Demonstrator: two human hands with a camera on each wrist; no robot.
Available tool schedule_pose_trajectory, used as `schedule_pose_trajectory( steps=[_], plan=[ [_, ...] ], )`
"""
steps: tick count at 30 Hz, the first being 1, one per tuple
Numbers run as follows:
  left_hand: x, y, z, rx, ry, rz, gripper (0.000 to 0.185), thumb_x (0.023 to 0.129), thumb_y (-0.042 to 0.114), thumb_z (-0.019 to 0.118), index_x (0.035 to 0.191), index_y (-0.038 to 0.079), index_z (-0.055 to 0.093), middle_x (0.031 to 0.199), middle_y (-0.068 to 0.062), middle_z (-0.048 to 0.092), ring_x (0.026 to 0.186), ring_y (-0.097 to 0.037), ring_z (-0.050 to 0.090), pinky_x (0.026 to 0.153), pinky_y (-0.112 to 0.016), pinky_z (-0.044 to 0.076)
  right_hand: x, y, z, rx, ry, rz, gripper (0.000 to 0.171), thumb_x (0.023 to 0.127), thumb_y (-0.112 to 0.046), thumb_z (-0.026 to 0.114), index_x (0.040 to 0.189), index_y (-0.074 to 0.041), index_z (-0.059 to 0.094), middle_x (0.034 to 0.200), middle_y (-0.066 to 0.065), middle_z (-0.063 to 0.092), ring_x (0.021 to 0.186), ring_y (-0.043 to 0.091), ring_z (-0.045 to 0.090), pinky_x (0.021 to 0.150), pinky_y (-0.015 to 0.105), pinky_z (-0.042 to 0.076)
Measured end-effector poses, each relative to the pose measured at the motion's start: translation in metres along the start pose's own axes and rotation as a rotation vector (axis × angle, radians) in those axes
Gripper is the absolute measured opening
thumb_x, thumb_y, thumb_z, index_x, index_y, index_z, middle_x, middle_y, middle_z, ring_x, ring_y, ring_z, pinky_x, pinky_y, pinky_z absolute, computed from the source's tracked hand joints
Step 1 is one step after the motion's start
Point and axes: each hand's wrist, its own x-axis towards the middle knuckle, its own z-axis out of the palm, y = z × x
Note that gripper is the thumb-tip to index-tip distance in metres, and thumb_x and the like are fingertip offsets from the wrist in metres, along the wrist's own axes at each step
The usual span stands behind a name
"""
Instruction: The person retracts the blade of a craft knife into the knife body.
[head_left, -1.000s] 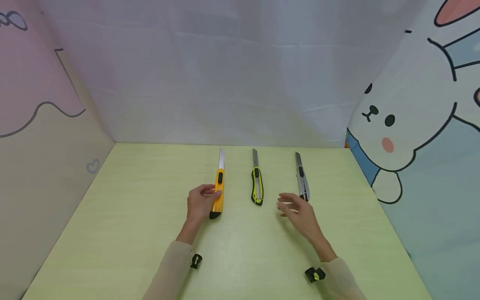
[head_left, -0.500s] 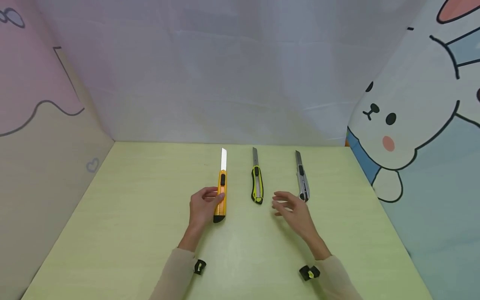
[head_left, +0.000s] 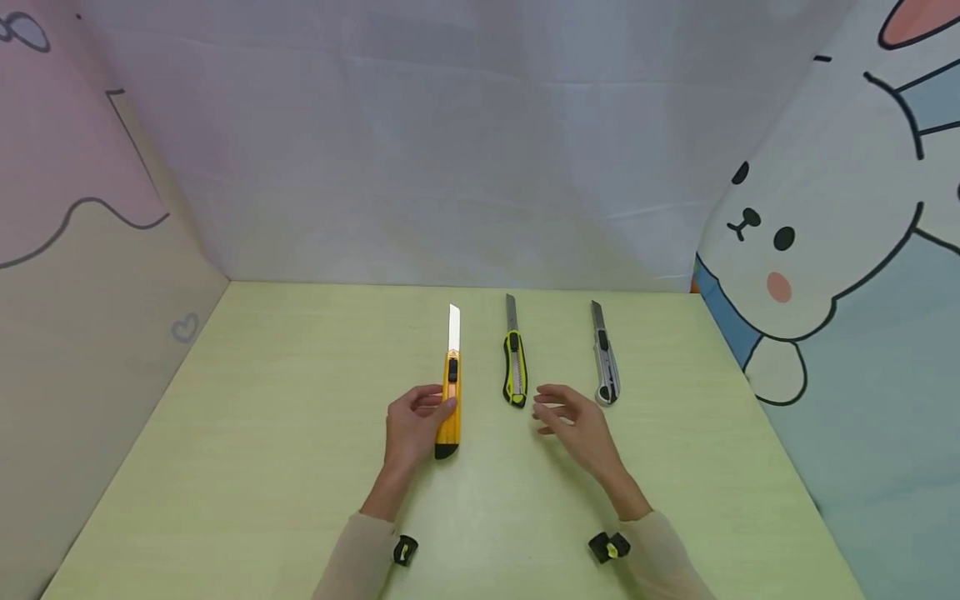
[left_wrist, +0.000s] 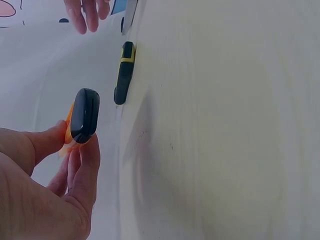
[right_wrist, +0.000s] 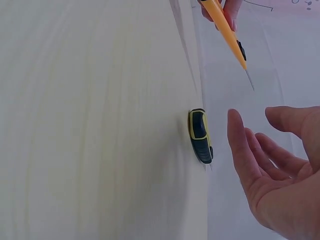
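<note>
Here, left hand (head_left: 411, 425) gripping orange knife (head_left: 450, 398), right hand (head_left: 573, 423) open

I see a pale green worktop (head_left: 262, 433). On it lie a black-and-yellow knife (head_left: 514, 371) and a grey knife (head_left: 604, 367).

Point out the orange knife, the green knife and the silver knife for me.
orange knife (head_left: 451, 408), head view, on the handle just above the left hand's fingers.
green knife (head_left: 514, 375), head view, middle of the handle.
silver knife (head_left: 604, 367), head view, middle of the handle.
</note>
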Motion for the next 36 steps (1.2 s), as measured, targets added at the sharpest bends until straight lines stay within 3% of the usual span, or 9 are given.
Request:
schedule_pose_trajectory(
  steps=[8, 22, 36],
  plan=[
    [-0.010, 0.002, 0.006, -0.026, -0.018, -0.017, 0.031, 0.091, 0.020, 0.081, 0.117, 0.006, 0.073, 0.105, -0.010, 0.072, 0.092, -0.025, 0.068, 0.080, -0.035, 0.060, -0.001, -0.004, 0.011, 0.027, -0.030, 0.034, 0.035, 0.100, -0.007, 0.068, 0.131, 0.007, 0.061, 0.122, 0.029, 0.066, 0.102, 0.043, 0.070, 0.077, 0.033, 0.062],
    [-0.025, 0.003, 0.019, -0.098, -0.051, -0.038, 0.032, 0.090, 0.020, 0.082, 0.117, 0.006, 0.073, 0.103, -0.008, 0.072, 0.091, -0.022, 0.069, 0.081, -0.033, 0.060, -0.002, -0.005, 0.025, 0.052, -0.099, 0.009, 0.037, 0.101, -0.013, 0.066, 0.133, 0.007, 0.060, 0.121, 0.029, 0.066, 0.099, 0.039, 0.071, 0.076, 0.034, 0.062],
    [-0.038, 0.006, 0.030, -0.144, -0.089, -0.012, 0.032, 0.090, 0.019, 0.082, 0.116, 0.005, 0.073, 0.101, -0.008, 0.072, 0.090, -0.022, 0.069, 0.079, -0.030, 0.060, -0.006, -0.010, 0.034, 0.081, -0.146, 0.016, 0.039, 0.103, -0.016, 0.065, 0.135, 0.005, 0.059, 0.119, 0.025, 0.069, 0.098, 0.041, 0.072, 0.075, 0.036, 0.062]
  ],
)
